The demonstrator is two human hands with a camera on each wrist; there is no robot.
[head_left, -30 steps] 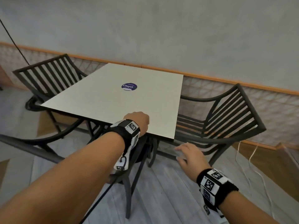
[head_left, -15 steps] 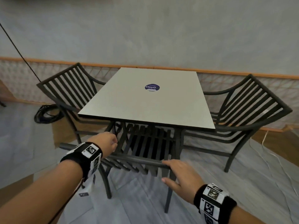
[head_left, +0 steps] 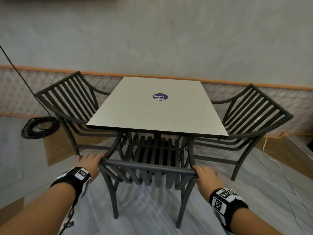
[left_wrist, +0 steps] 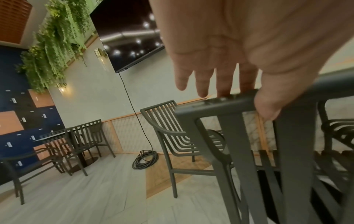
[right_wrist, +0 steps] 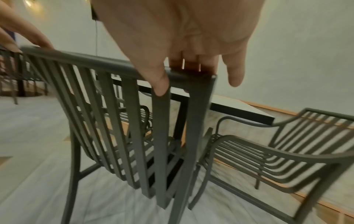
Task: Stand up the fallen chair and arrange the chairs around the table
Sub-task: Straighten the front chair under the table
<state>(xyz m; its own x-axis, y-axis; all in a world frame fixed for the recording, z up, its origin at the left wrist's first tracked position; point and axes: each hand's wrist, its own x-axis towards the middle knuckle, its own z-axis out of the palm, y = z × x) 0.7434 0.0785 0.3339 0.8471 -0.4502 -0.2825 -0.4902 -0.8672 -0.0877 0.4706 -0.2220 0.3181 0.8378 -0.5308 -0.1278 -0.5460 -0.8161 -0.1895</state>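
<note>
Near chair [head_left: 147,168] upright at the worktop's [head_left: 157,112] near edge, seat tucked under. Left hand [head_left: 89,164] grips the top rail's left end, right hand [head_left: 207,177] its right end, thumbs near side, fingers over.

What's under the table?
Under the table sits the near chair's slatted seat, pushed in, with a dark table post behind it. The tabletop hides the post's upper part.
</note>
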